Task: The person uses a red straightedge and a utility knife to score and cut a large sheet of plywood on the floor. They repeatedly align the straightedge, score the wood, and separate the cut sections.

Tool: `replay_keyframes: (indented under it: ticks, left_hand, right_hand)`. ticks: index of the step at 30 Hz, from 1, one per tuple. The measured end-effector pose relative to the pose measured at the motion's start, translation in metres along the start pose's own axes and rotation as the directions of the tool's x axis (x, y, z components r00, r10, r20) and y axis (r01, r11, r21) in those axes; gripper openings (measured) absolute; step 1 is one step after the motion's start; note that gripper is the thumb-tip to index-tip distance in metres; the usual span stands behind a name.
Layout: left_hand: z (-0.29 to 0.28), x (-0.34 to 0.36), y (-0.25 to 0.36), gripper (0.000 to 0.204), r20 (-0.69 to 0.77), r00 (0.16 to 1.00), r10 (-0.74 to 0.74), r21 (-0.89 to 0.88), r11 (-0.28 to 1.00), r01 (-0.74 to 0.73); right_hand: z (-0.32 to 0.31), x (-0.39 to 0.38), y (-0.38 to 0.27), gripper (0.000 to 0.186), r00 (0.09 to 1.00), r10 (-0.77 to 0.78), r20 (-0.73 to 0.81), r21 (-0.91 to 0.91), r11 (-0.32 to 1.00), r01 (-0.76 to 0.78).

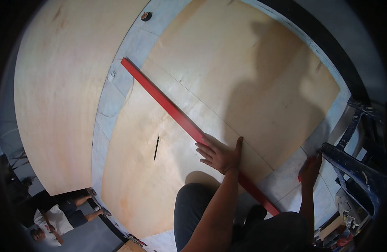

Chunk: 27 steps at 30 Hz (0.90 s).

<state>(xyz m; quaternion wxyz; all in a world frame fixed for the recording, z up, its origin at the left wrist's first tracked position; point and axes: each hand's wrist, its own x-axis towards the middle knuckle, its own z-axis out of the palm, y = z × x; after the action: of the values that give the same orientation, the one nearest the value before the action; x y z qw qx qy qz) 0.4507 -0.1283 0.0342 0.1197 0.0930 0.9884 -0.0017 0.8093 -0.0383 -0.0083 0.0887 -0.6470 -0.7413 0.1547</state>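
Red bar (160,98) slants forward-left beneath left hand (222,158), fingers splayed, gripping nothing; right hand (312,168) right of bar, grip unclear.

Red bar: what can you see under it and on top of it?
Beneath the red bar, a plywood sheet shows along both sides, with floor tiles near its ends; the left hand lies on top. Whatever is directly underneath is covered.

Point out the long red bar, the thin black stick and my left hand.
Long red bar (181,117): head view, upper stretch above the hand.
Thin black stick (156,148): head view, middle of its shaft.
Left hand (220,157): head view, back of the hand.
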Motion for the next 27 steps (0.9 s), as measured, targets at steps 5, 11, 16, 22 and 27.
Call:
replay_keyframes:
  ticks: [5,11,16,22,27]
  left_hand:
    - [0.005,-0.001,-0.002,0.151,-0.043,0.999,0.009,-0.043,0.999,-0.011]
    - [0.004,0.002,-0.011,0.15,-0.101,0.995,0.012,0.007,1.0,-0.012]
    - [0.02,-0.008,0.006,0.143,-0.054,0.998,0.022,-0.034,0.999,-0.024]
    - [0.015,0.009,-0.024,0.13,-0.139,0.99,0.019,-0.054,0.998,-0.027]
    - [0.01,0.006,-0.018,0.115,-0.05,0.998,0.045,-0.017,0.999,-0.046]
  right_hand:
    - [-0.051,-0.011,-0.06,0.074,1.0,-0.025,-0.009,-0.124,0.992,0.024]
    - [-0.01,0.219,-0.139,0.085,0.899,-0.33,-0.288,0.1,0.923,0.371]
    - [0.021,0.446,-0.122,0.101,0.918,-0.374,-0.13,-0.078,0.927,0.367]
    - [0.031,0.457,-0.216,0.126,0.992,-0.027,0.125,-0.245,0.968,0.057]
    - [0.016,0.493,-0.212,0.116,0.952,-0.116,0.284,-0.103,0.983,0.151]
